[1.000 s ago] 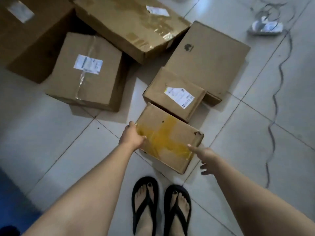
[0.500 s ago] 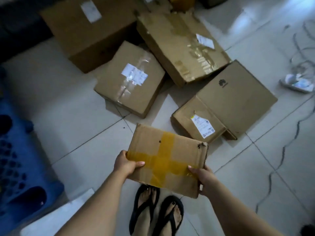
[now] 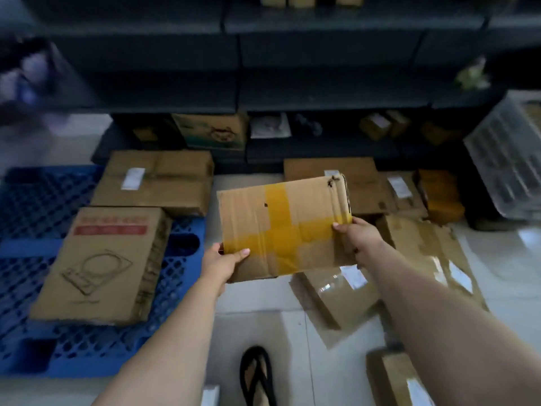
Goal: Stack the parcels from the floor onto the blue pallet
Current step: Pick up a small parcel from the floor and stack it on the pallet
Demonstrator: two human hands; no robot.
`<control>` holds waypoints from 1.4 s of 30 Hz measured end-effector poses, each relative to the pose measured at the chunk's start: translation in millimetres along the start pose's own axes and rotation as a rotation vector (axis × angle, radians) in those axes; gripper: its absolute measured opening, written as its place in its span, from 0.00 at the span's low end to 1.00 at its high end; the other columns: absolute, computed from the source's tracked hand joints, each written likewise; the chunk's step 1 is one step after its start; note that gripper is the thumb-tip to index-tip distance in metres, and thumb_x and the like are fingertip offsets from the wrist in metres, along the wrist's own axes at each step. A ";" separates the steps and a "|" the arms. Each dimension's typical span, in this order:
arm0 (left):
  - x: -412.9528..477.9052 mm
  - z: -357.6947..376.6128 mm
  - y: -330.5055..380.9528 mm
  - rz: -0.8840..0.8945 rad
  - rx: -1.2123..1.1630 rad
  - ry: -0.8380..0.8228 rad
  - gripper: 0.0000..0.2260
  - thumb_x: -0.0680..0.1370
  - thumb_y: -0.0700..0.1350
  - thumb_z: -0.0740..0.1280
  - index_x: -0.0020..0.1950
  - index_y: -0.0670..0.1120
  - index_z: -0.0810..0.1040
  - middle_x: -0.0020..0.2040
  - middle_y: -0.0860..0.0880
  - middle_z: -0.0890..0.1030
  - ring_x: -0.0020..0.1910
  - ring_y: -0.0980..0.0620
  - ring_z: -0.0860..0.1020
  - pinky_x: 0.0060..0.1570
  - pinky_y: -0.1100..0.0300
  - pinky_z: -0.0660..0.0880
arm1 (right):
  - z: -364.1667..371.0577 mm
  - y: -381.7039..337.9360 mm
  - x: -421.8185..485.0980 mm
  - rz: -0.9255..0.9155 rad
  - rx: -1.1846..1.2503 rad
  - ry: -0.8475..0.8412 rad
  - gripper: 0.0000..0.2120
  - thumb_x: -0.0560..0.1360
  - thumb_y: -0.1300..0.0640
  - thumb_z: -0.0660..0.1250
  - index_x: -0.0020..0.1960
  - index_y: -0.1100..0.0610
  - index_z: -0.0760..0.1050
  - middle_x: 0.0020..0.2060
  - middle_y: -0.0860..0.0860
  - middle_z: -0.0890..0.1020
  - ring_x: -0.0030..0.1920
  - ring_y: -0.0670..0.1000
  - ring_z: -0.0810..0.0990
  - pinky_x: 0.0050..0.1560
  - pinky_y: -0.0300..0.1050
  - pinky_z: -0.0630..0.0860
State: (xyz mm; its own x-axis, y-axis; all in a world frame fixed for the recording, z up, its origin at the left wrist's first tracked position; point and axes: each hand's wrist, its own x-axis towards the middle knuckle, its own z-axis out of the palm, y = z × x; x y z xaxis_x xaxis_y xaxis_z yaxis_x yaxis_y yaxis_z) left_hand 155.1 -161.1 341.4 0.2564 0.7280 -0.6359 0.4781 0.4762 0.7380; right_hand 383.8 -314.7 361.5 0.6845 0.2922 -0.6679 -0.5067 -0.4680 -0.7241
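A flat cardboard parcel [image 3: 285,227] crossed with yellow tape is held up in the air by both hands, off the white tiled floor [image 3: 263,317] and just to the right of the blue pallet [image 3: 35,200], with no part of it over the pallet's grid. The left hand [image 3: 222,263] grips the parcel's lower left corner, thumb laid on the top face and the other fingers tucked out of sight underneath. The right hand [image 3: 358,234] clamps the parcel's right edge near the yellow tape, thumb on top and fingers wrapped below. The parcel is tilted, its far right corner higher than its near left corner. On the pallet lie two boxes: a printed box [image 3: 96,265] with a red band and a line drawing sits on the near part, and a plain taped box [image 3: 155,181] with a white label lies on the far right corner, its side just beyond the pallet's edge. To the right of the pallet, more parcels [image 3: 336,294] lie scattered on the floor beneath and beyond the held one, several with white labels. Beyond the pallet stands dark shelving [image 3: 292,83] with small boxes on its lowest level. A black sandal [image 3: 257,376] shows on the floor, near the pallet's near right corner.
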 end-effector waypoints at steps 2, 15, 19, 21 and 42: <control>24.8 -32.6 18.6 -0.037 -0.091 0.040 0.15 0.70 0.42 0.75 0.51 0.45 0.73 0.50 0.44 0.79 0.47 0.46 0.78 0.52 0.48 0.78 | 52.0 -43.8 18.0 -0.073 -0.092 -0.073 0.26 0.72 0.62 0.72 0.69 0.57 0.71 0.59 0.57 0.80 0.53 0.57 0.78 0.54 0.51 0.77; 163.1 -140.7 -81.5 -0.551 -0.535 0.480 0.13 0.71 0.43 0.75 0.46 0.37 0.76 0.45 0.39 0.78 0.43 0.41 0.77 0.40 0.52 0.76 | 378.2 -36.2 133.2 -0.181 -0.824 -0.510 0.26 0.74 0.58 0.68 0.70 0.50 0.67 0.57 0.52 0.77 0.49 0.52 0.78 0.38 0.40 0.75; 215.2 -144.3 -136.5 -0.697 -0.620 0.578 0.12 0.70 0.40 0.75 0.44 0.32 0.77 0.45 0.37 0.79 0.48 0.39 0.78 0.53 0.52 0.73 | 449.1 31.7 189.3 -0.141 -0.936 -0.590 0.26 0.74 0.58 0.68 0.71 0.51 0.67 0.62 0.55 0.77 0.58 0.57 0.77 0.45 0.43 0.71; 244.9 -145.5 -162.2 -0.721 -0.705 0.606 0.11 0.71 0.37 0.74 0.44 0.32 0.76 0.46 0.38 0.78 0.46 0.40 0.77 0.51 0.53 0.72 | 476.7 62.1 215.1 -0.117 -0.969 -0.610 0.26 0.74 0.58 0.67 0.71 0.51 0.66 0.63 0.56 0.77 0.60 0.59 0.77 0.51 0.46 0.75; 381.0 -138.6 -202.1 -0.692 0.094 0.296 0.21 0.74 0.58 0.67 0.35 0.43 0.67 0.33 0.43 0.73 0.35 0.43 0.76 0.41 0.47 0.81 | 551.7 106.9 301.0 -0.231 -0.988 -0.363 0.31 0.76 0.62 0.66 0.73 0.52 0.54 0.62 0.60 0.77 0.60 0.60 0.77 0.57 0.49 0.76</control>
State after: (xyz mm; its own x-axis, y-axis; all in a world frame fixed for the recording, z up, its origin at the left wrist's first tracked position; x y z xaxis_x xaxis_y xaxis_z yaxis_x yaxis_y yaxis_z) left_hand 39.8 88.4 -18.7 -0.3577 0.3871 -0.8499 0.5213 0.8378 0.1622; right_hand 246.6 183.4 -12.0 0.4302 0.6141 -0.6617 0.3741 -0.7884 -0.4884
